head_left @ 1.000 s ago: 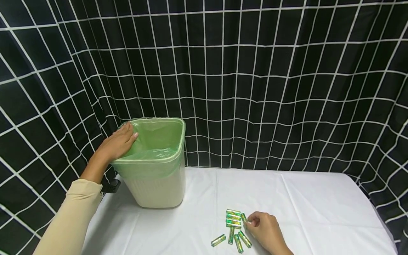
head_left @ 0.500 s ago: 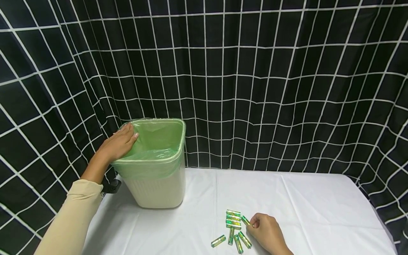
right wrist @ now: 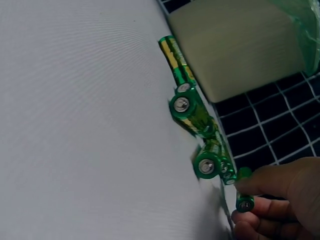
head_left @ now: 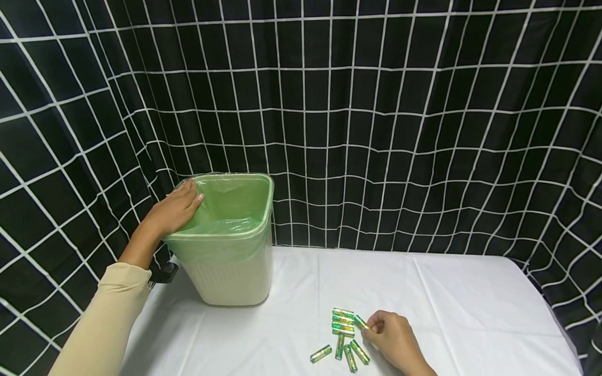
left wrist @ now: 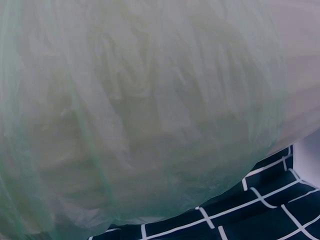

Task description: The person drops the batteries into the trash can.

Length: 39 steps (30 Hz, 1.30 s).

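In the head view my left hand (head_left: 176, 208) rests on the left rim of a waste bin (head_left: 230, 277), its fingers lying along the edge and the thumb over the inner side. A green translucent bin liner (head_left: 226, 201) covers the rim and inside; only its outer folds fill the left wrist view. At the front of the table my right hand (head_left: 394, 337) pinches a small green-and-gold battery (head_left: 361, 322) between thumb and fingers. Left of it lies a row of batteries (head_left: 343, 322), side by side. Several more lie loose nearer the front, including one battery (head_left: 321, 354) set apart at the left.
A white cloth (head_left: 451, 303) with fold creases covers the table. Black curtain (head_left: 376, 130) with a white grid hangs behind and along the left side. The bin stands upright at the table's back left, away from the batteries.
The pinched battery has turned to a more slanted angle beside the row, and the right hand has shifted very slightly. My left hand stays on the rim.
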Motion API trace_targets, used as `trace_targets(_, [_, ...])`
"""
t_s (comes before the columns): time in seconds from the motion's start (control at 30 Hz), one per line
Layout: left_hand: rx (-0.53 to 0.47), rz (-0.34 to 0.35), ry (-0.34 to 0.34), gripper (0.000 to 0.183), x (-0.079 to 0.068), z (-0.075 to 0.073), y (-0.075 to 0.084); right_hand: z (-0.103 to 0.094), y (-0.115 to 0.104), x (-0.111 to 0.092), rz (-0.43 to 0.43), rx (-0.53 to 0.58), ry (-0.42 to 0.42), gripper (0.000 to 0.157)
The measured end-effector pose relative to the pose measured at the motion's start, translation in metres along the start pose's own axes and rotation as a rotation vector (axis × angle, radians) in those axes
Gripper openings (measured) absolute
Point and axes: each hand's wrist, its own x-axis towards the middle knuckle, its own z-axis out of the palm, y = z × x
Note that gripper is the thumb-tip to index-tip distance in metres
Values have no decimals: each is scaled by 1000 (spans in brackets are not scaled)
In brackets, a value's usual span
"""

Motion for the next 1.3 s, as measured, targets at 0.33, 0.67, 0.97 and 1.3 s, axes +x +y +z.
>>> trace_targets(0.33, [5,4,11,67,-1,-3,-2,-9,-17,0,-44,-18,27,15])
trace_targets(0.67, [-18,0,0,66,-1,0,0,-13,-44,-13,-80,-15,19,18])
trace_targets(0.97, [-9,10,7,64,-2,-1,3,-28,-78,-13,-249,-49,41,22])
trace_targets(1.3, [-13,5,10,64,-1,-1,1,-46,-110,-10,-375,-139,46,20])
